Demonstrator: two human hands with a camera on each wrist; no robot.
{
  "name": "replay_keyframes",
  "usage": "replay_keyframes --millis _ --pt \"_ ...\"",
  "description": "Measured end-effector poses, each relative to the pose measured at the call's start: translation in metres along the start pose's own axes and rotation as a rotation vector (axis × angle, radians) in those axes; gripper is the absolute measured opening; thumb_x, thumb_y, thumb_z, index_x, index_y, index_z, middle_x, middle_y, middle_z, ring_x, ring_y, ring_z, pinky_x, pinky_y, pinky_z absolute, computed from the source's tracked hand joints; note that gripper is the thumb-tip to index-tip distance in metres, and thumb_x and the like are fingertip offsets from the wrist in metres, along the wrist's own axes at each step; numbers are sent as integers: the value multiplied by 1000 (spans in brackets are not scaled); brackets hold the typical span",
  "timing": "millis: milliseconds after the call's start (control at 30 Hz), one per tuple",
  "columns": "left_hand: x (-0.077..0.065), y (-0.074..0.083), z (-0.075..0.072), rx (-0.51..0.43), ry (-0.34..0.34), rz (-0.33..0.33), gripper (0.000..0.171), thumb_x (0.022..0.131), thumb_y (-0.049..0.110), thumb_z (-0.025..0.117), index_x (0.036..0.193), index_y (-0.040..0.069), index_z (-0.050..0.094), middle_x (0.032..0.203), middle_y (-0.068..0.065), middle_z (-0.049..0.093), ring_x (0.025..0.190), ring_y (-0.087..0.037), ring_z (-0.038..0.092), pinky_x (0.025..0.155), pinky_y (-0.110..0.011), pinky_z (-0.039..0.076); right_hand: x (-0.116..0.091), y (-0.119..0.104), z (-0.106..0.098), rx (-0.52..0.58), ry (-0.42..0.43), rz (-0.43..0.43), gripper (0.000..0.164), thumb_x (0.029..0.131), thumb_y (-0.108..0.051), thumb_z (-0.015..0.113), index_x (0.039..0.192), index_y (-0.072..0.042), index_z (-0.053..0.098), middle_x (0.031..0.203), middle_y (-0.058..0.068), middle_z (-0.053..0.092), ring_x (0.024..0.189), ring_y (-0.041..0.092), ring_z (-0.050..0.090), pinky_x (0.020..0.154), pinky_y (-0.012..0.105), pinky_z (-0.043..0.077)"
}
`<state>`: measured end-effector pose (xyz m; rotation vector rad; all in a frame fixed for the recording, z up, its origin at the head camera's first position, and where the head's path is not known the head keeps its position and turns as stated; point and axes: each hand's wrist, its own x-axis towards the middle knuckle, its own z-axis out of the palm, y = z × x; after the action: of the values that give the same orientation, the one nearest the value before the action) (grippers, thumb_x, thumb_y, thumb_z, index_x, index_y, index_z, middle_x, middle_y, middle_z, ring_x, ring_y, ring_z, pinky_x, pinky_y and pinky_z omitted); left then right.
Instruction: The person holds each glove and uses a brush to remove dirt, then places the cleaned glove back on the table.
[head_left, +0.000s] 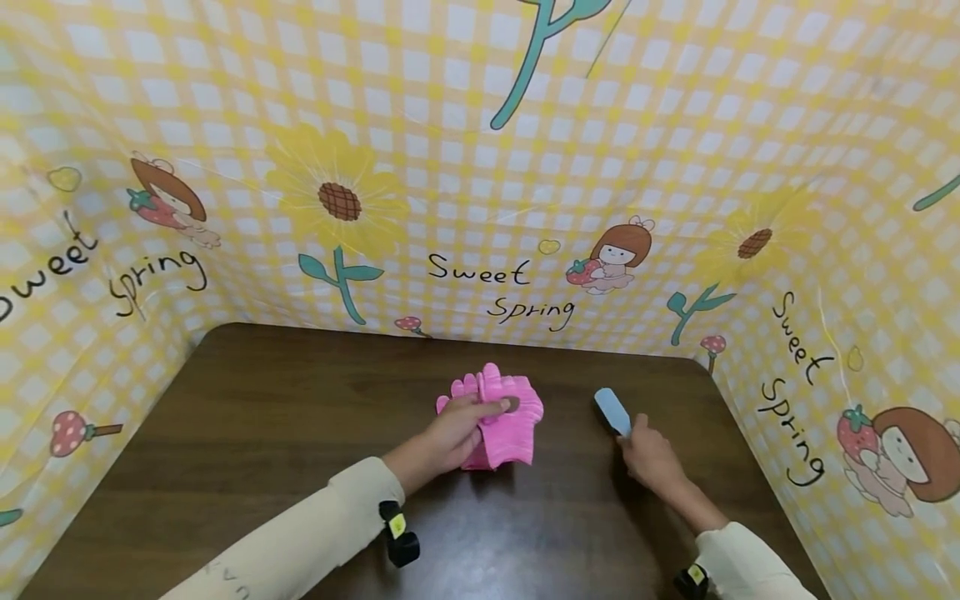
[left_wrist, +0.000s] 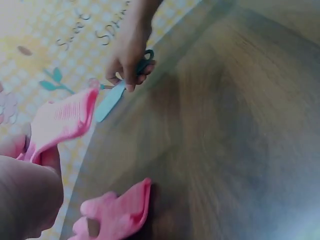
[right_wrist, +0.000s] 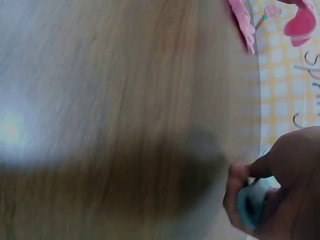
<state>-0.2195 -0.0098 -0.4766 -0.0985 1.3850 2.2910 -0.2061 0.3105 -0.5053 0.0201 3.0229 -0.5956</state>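
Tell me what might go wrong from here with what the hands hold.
The left hand pinches only part of the raised pink glove, so it might slip and land on the other glove lying on the table. The right hand holds the light-blue tool by one end, so its jutting end could tip and knock the table.

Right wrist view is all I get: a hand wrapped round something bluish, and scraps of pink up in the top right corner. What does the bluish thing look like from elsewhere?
Observer: The head view shows a light-blue tool whose long, flat end sticks out beyond the right hand.
Operator: Fancy that! And the pink stuff, is anyone hanging on to it?
Observer: Yes, the head view plainly shows the left hand gripping a pink glove.
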Motion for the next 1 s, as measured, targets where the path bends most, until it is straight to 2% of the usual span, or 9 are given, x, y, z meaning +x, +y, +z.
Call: replay_keyframes --millis 100,233,367,433,533,633,800,1000 --pt "-8 10 -13 -11 29 3 41 102 4 57 140 -9 48 120 -11 68 105 -16 69 100 -38 58 -1 -16 1 96 -3 -40 29 104 -18 56 114 5 42 72 14 62 55 19 59 47 31 46" --pt "-19 22 -32 9 65 11 46 103 5 56 145 -8 45 131 -14 63 110 -15 66 100 -33 58 -1 -45 3 169 36 -115 31 103 -26 60 115 2 51 75 7 59 60 15 51 52 27 42" --pt "-32 31 -50 11 50 21 50 103 1 52 150 -10 38 147 -20 50 123 -19 57 113 -38 49 -3 -82 5 260 59 -177 36 100 -36 63 112 -1 61 72 2 54 58 12 47 51 23 39" --pt "-39 33 -59 4 37 22 54 102 -2 48 153 -10 32 155 -22 42 130 -23 51 120 -44 41 -4 -103 6 278 59 -220 37 99 -38 64 110 -3 63 70 -1 52 58 10 45 51 22 38" --pt "-47 34 -71 -5 21 34 59 102 -4 43 157 -8 24 161 -24 32 135 -24 47 122 -43 38 -6 -135 9 262 43 -287 33 99 -38 64 108 -6 65 69 -4 50 59 9 44 53 21 39" --pt "-55 34 -80 -27 33 52 61 101 -6 38 159 -6 19 164 -23 28 139 -25 44 123 -44 35 -7 -165 12 232 -13 -358 32 101 -40 61 105 -8 62 66 -6 45 56 7 41 51 20 36" --pt "-61 33 -86 -76 25 56 63 102 -5 36 161 -2 16 167 -22 24 150 -31 30 127 -49 24 -9 -197 17 159 -58 -457 32 102 -42 59 98 -11 58 62 -7 37 51 5 35 45 18 29" --pt "-63 28 -76 -147 -33 66 59 101 -6 30 159 -7 19 167 -19 24 153 -26 23 128 -45 23 -19 -208 27 121 -25 -533 29 101 -40 62 96 -12 57 61 -8 36 50 4 35 43 17 29"
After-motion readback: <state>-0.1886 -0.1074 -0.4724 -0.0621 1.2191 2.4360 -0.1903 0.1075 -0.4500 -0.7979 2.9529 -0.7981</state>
